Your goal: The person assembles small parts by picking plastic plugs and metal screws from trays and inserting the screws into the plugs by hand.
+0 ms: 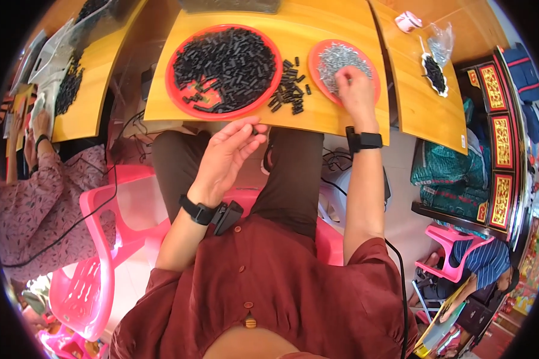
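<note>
In front of me, a large red round tray (pixel 170 90) holds a heap of short black tube-like pieces (pixel 233 63). To its right, a smaller red plate (pixel 374 72) carries a pile of small silver metal pieces (pixel 338 60), too small to name. My left hand (pixel 230 152), just off the table's near edge, pinches one small black piece (pixel 254 131) between thumb and fingers. Over on the smaller plate, my right hand (pixel 356 93) reaches into the silver pile with its fingertips together. Whatever lies between those fingertips is hidden.
Loose black pieces (pixel 290 90) lie on the wooden table (pixel 296 30) between tray and plate. At left, another person (pixel 48 179) sits by a table with black pieces. A pink chair (pixel 99 263) stands at my left. On the right table are a white dish (pixel 428 63) and a plastic bag (pixel 442 43).
</note>
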Motion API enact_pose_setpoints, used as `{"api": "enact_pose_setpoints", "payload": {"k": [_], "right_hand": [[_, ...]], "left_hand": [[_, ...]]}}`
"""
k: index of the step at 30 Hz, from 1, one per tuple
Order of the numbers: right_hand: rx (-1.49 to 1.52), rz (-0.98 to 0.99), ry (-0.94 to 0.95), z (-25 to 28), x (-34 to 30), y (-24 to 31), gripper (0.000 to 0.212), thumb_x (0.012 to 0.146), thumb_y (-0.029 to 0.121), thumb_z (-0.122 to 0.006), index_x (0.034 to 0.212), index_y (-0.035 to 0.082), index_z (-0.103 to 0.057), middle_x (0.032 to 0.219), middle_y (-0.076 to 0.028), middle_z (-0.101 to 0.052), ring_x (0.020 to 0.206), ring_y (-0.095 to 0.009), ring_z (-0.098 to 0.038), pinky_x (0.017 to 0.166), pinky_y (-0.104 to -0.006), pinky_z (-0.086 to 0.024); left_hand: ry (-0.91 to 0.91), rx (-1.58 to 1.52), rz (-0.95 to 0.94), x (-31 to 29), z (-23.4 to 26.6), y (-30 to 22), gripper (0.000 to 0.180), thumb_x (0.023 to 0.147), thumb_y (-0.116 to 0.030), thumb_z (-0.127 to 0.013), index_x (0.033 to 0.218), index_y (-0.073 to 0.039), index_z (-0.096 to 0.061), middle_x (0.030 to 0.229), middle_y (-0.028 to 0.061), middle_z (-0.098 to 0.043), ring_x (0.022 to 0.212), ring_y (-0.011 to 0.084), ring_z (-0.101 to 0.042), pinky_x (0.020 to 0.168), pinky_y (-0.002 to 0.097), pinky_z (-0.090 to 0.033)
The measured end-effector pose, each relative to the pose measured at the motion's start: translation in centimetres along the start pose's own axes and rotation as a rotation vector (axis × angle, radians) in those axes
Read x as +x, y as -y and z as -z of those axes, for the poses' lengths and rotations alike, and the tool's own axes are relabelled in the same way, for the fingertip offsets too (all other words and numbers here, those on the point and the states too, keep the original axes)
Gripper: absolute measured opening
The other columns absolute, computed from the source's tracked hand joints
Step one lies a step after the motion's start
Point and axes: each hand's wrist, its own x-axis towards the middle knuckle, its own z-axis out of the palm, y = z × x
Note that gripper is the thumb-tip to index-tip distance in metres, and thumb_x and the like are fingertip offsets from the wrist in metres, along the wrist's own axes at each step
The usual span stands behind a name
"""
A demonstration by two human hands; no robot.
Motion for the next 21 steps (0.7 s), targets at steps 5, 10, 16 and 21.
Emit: {"api": "enact_pose_setpoints", "payload": {"k": [5, 10, 16, 21], "right_hand": [[0.258, -0.288, -0.036, 0.5, 0.2, -0.5, 0.012, 0.086, 0.013, -0.062, 0.087, 0.002, -0.065, 0.071, -0.01, -0.066, 0.057, -0.016, -0.063, 0.055, -0.0319, -0.049], [0.456, -0.403, -0.023, 1.5, 0.4, 0.1, 0.009, 0.086, 0.003, -0.061, 0.09, -0.002, -0.066, 0.075, -0.005, -0.065, 0.06, -0.01, -0.061, 0.054, -0.0222, -0.05], [0.837, -0.484, 0.229, 3.4, -0.3, 3.1, 0.015, 0.086, 0.005, -0.062, 0.098, -0.003, -0.066, 0.08, -0.005, -0.066, 0.064, -0.01, -0.059, 0.06, -0.0219, -0.05], [1.034, -0.358, 0.596, 4.9, -2.5, 7.5, 0.017, 0.086, 0.007, -0.063, 0.101, -0.001, -0.066, 0.085, -0.007, -0.066, 0.068, -0.009, -0.06, 0.066, -0.0224, -0.051]], "left_hand": [[0.03, -0.009, -0.017, -0.1, -0.5, -0.4, 0.028, 0.091, -0.003, -0.056, 0.118, 0.001, -0.058, 0.105, 0.0112, -0.064, 0.094, 0.0169, -0.063, 0.084, 0.0244, -0.052], [0.074, 0.079, -0.077, -0.6, -0.6, -0.7, 0.028, 0.09, -0.001, -0.056, 0.119, -0.001, -0.058, 0.104, 0.0095, -0.064, 0.094, 0.0151, -0.063, 0.084, 0.024, -0.051], [0.005, 0.212, -0.068, 0.4, -1.1, -0.5, 0.023, 0.089, -0.007, -0.061, 0.111, -0.002, -0.061, 0.092, 0.0031, -0.064, 0.08, 0.0086, -0.061, 0.074, 0.0203, -0.049], [-0.011, 0.562, -0.333, 2.6, -5.0, 0.4, 0.022, 0.087, -0.008, -0.063, 0.108, -0.004, -0.065, 0.08, -0.0031, -0.057, 0.067, 0.0043, -0.052, 0.062, 0.0194, -0.044]]}}
